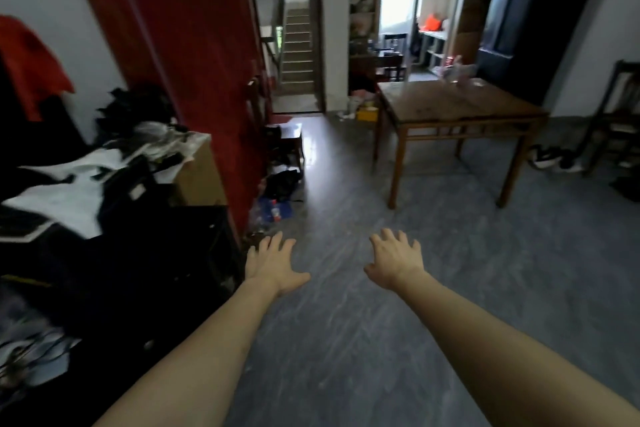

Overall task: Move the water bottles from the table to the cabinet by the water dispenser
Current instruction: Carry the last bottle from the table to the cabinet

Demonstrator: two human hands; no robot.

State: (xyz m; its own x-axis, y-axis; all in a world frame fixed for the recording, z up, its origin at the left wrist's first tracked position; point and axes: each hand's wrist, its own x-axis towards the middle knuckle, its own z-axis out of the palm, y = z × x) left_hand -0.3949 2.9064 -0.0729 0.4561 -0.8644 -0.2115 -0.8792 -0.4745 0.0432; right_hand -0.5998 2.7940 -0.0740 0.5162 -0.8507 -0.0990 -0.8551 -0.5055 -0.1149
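Note:
A few clear water bottles [456, 72], blurred, stand at the far edge of a brown wooden table [450, 107] across the room to the right. Both my arms stretch out over the grey floor, well short of the table. My left hand [273, 263] is open, palm down, fingers spread, holding nothing. My right hand [394, 258] is open the same way and empty. No water dispenser or its cabinet is recognisable in this view.
A dark cabinet [145, 274] heaped with clothes and a cardboard box [199, 173] line the left side. A red panel [180, 55] leans against the wall. Bags [280, 194] lie on the floor by it. A doorway to stairs [294, 45] is ahead; a dark chair [620, 121] stands right.

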